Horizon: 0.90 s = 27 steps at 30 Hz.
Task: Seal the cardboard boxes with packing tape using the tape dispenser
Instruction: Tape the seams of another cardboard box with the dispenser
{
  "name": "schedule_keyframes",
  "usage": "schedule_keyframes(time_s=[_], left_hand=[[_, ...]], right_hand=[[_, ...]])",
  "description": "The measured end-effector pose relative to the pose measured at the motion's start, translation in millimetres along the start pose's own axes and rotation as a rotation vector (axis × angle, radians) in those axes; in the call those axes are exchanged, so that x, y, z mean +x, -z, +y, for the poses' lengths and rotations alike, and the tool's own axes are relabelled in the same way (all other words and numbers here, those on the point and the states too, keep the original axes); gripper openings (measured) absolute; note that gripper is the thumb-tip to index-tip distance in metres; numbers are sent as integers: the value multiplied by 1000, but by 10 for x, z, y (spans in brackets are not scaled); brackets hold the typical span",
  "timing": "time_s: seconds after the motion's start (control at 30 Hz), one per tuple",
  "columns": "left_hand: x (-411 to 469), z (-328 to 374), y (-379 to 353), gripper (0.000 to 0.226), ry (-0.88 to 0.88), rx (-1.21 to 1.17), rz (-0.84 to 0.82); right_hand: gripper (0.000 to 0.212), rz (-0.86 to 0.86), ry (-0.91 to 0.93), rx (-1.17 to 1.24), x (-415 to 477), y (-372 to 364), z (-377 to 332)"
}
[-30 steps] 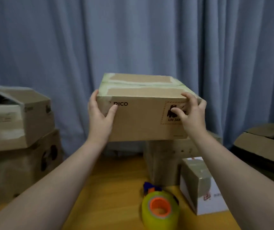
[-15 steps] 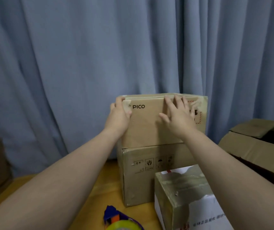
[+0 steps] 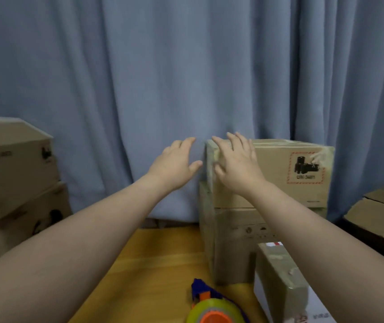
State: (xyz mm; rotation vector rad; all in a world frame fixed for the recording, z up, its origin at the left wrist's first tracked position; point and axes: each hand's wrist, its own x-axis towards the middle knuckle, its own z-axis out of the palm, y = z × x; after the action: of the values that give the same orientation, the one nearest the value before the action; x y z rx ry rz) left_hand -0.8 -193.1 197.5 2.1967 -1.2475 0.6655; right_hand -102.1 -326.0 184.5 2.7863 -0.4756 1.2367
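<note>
A taped brown cardboard box (image 3: 291, 173) with a red-bordered label sits on top of a taller cardboard box (image 3: 230, 243) at the back right of the wooden table (image 3: 153, 264). My right hand (image 3: 235, 164) is spread in front of the top box's left corner, fingers straight; I cannot tell if it touches. My left hand (image 3: 174, 162) hovers open just left of that box, holding nothing. The tape dispenser (image 3: 214, 306), blue with an orange hub and a yellowish tape roll, lies on the table at the bottom edge of view.
Two stacked cardboard boxes (image 3: 11, 187) stand at the left. A small taped white box (image 3: 286, 285) lies at the lower right, in front of the stack. An unsealed box with loose flaps (image 3: 382, 220) is at the far right. A blue curtain (image 3: 163, 78) hangs behind.
The taped box, held up in both hands a second ago, now sits on the taller box. Both hands have let go of it and opened at its left corner.
</note>
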Motion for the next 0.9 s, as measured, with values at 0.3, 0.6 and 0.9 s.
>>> schedule_keyframes(time_s=[0.3, 0.6, 0.9], left_hand=[[-1049, -1417, 1172, 50, 127, 207, 186], [-1121, -2918, 1849, 52, 282, 594, 414], [-923, -3785, 2406, 61, 634, 376, 360]], right_hand=[[56, -123, 186, 219, 55, -302, -1788], [53, -300, 183, 483, 603, -1148, -3086], [59, -594, -94, 1118, 1465, -1350, -4124]])
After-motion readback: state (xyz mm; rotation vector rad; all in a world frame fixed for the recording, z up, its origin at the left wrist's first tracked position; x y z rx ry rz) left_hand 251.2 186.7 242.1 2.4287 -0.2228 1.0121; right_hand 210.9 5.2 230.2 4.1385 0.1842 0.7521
